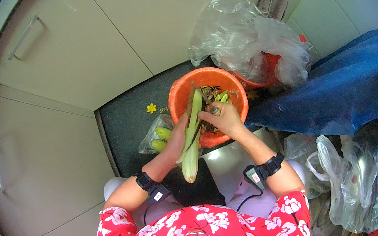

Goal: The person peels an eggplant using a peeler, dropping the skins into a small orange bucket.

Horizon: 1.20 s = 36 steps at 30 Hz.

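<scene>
My left hand (175,139) grips a long, pale green vegetable stalk (191,147), probably a stem vegetable, from its left side. The stalk is tilted over the near rim of an orange plastic basin (213,73), with its blunt pale end towards me. A thin strip hangs loose along it. In my right hand (223,117) is a small tool with a brown handle (214,110), held against the stalk's upper part. Its working end is blurred, so whether it is a peeler or a knife cannot be told. Green and dark peelings (222,95) lie inside the basin.
Left of the basin, pale green vegetables (161,139) rest by a clear plastic bag on a dark mat (127,120). Behind it stands a red container (270,69) under clear plastic bags (237,30). A blue bag (341,92) and more plastic bags (358,178) crowd the right. Cabinet doors (55,63) border the left.
</scene>
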Tool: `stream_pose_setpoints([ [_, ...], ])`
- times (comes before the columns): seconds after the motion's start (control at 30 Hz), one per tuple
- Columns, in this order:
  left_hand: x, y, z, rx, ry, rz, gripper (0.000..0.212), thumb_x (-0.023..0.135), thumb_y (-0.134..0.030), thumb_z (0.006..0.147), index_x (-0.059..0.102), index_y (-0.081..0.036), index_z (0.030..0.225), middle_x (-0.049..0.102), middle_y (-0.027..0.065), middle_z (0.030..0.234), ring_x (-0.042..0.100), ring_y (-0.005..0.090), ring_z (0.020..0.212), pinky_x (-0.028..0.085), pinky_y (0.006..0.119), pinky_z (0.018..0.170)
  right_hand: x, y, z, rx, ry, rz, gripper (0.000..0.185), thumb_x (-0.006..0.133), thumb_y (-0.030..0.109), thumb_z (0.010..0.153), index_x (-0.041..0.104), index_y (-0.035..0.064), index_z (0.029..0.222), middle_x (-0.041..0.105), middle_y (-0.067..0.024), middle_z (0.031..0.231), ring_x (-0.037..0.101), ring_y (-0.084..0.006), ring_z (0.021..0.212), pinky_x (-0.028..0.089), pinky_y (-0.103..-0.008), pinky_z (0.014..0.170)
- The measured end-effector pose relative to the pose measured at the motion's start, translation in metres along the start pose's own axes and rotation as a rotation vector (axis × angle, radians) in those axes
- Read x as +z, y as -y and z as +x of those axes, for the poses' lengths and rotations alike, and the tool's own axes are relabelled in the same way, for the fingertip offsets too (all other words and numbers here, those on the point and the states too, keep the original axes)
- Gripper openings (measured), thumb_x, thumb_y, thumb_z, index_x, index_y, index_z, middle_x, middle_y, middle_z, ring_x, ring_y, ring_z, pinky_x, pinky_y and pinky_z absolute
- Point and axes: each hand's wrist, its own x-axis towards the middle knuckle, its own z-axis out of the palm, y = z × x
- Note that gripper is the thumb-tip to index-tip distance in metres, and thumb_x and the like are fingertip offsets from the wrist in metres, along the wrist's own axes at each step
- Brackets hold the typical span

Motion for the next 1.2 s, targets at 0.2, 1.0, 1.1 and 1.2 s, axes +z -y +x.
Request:
stream_pose_setpoints([
  [0.2, -0.004, -0.007, 0.003, 0.109, -0.031, -0.117, 0.045, 0.032, -0.046, 0.102, 0.054, -0.007, 0.11, 0.059, 0.0065, 0.086, 0.057, 0.0174, 0.068, 0.049, 0.03, 0.055, -0.023, -0.033, 0.014, -0.128, -0.209, -0.136, 0.02, 0.073, 0.02, 0.079, 0.064, 0.003, 0.075, 0.059, 0.0, 0.059, 0.053, -0.0081, 0.056, 0.043, -0.0291, 0.054],
  [1.0, -0.004, -0.012, 0.003, 0.14, -0.034, -0.142, 0.048, 0.038, -0.053, 0.098, 0.057, -0.011, 0.109, 0.062, 0.005, 0.087, 0.059, 0.0159, 0.074, 0.049, 0.028, 0.059, -0.032, -0.041, 0.006, 0.032, -0.161, -0.645, 0.031, 0.07, 0.035, 0.077, 0.067, 0.0043, 0.083, 0.066, -0.0206, 0.075, 0.066, -0.0364, 0.074, 0.052, -0.0447, 0.065],
  [1.1, -0.001, -0.014, 0.001, 0.14, -0.044, -0.123, 0.05, 0.036, -0.054, 0.098, 0.057, -0.01, 0.109, 0.062, 0.005, 0.086, 0.059, 0.0161, 0.073, 0.049, 0.029, 0.058, -0.023, -0.01, -0.002, 0.02, -0.234, -0.696, 0.042, 0.066, 0.047, 0.08, 0.066, 0.0053, 0.089, 0.067, -0.0192, 0.077, 0.067, -0.0358, 0.074, 0.052, -0.0457, 0.066],
  [1.2, 0.0, -0.011, 0.002, 0.126, -0.096, -0.117, 0.052, 0.034, -0.055, 0.098, 0.057, -0.01, 0.109, 0.062, 0.0051, 0.085, 0.059, 0.0169, 0.071, 0.049, 0.03, 0.057, -0.009, 0.001, -0.008, -0.237, -0.251, -0.747, 0.038, 0.056, 0.044, 0.089, 0.062, 0.0072, 0.084, 0.065, -0.0133, 0.071, 0.065, -0.0342, 0.067, 0.051, -0.0465, 0.058],
])
